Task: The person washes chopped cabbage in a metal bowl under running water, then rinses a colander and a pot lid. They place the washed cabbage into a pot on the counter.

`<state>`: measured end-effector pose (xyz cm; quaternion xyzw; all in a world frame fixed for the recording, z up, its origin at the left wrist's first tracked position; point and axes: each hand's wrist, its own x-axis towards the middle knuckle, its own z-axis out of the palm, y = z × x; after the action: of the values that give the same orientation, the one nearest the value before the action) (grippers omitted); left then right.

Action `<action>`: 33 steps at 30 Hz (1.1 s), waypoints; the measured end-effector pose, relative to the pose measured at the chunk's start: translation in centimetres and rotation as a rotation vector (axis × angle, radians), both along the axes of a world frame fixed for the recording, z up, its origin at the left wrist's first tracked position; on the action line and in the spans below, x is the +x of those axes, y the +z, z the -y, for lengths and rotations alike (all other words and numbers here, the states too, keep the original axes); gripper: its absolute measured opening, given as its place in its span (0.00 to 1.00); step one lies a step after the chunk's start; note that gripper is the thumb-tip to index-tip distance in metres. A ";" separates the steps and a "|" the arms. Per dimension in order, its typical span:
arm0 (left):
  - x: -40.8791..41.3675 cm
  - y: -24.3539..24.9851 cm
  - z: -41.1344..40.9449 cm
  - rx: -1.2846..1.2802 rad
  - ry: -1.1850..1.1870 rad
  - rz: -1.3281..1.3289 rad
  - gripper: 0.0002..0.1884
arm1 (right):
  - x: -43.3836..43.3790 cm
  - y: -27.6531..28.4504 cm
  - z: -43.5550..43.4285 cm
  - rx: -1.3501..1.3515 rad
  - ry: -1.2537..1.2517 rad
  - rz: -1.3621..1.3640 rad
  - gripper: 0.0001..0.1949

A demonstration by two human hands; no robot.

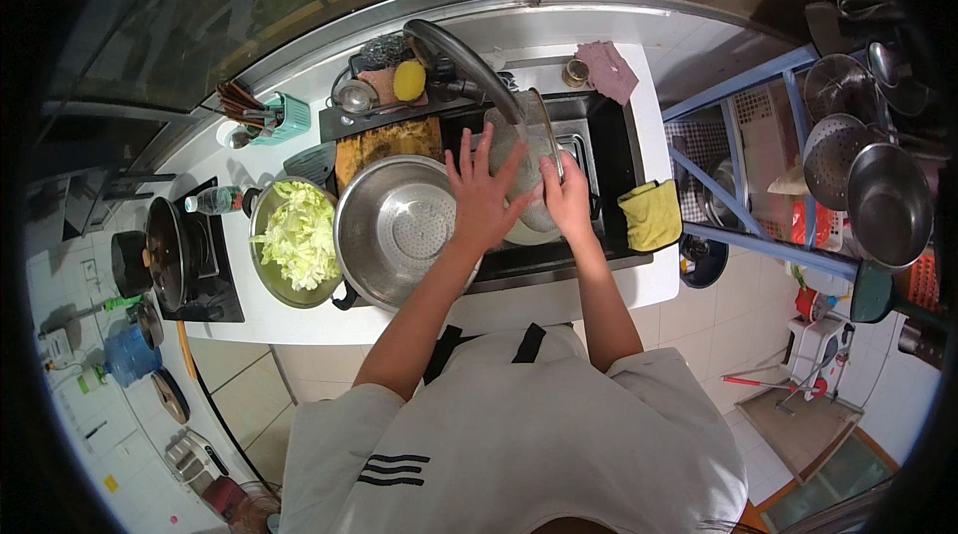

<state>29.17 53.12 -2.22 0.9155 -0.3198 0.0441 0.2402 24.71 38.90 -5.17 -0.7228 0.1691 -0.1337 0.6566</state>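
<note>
My right hand (566,193) grips the metal rim of a fine mesh strainer (537,115), which is tilted on its side over the black sink (614,152). Just above it ends the spout of a curved grey faucet (468,59). With fingers spread, my left hand (483,193) is in front of the strainer's left side; whether it touches the mesh I cannot tell. Below the strainer, the edge of a pale bowl (524,234) shows, mostly covered. A large steel colander (397,223) with a perforated bottom stands left of my left forearm.
Chopped leafy greens (298,234) fill a pot left of the colander. Behind stand a wooden cutting board (389,148) and a teal utensil basket (288,118). A yellow cloth (650,216) hangs over the counter's right edge. Pans (891,204) hang from a blue rack (797,160) at right.
</note>
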 end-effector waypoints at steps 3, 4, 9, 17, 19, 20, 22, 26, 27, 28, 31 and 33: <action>0.0 -0.4 0.0 -0.004 0.071 -0.027 0.34 | -0.2 0.3 -0.1 0.136 0.022 -0.054 0.10; -0.1 -0.3 0.1 -0.015 0.083 -0.042 0.35 | -0.2 0.2 0.0 0.174 0.027 -0.071 0.10; 0.3 -0.4 -0.9 -0.056 0.181 -0.043 0.31 | -0.4 -0.1 0.9 0.314 -0.042 -0.112 0.12; 0.0 -0.7 -2.1 -0.068 0.119 -0.034 0.29 | -1.1 -1.7 2.8 0.364 -0.051 -0.097 0.15; -0.1 0.0 -1.6 -0.079 0.042 -0.026 0.30 | -1.1 -1.1 2.7 0.345 -0.067 -0.109 0.14; -0.2 0.0 -1.3 -0.056 0.010 0.000 0.32 | -1.2 -0.9 2.7 0.335 -0.075 -0.115 0.14; -0.2 0.8 -0.5 0.013 -0.050 0.008 0.32 | -1.3 -0.8 2.7 0.344 -0.083 -0.116 0.14; 0.7 -1.3 -0.3 0.089 0.108 -0.008 0.35 | -1.6 -1.0 2.8 0.338 -0.084 -0.095 0.14; 0.8 -1.6 -0.4 0.055 0.132 -0.016 0.35 | -1.7 -0.9 2.9 0.338 -0.080 -0.097 0.14; 0.9 -1.9 -0.5 0.021 0.156 -0.024 0.36 | -1.7 -0.7 2.9 0.338 -0.075 -0.100 0.14; 0.6 -0.3 -0.2 0.033 -0.006 -0.030 0.35 | -2.0 -1.1 3.0 0.328 -0.073 -0.094 0.14; 0.5 0.3 0.1 0.057 -0.059 -0.037 0.34 | -2.1 -1.1 3.0 0.336 -0.087 -0.091 0.14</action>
<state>29.68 53.00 -1.91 0.9128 -0.3431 0.0107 0.2211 22.60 35.92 -6.31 -0.6002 0.2496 -0.0987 0.7535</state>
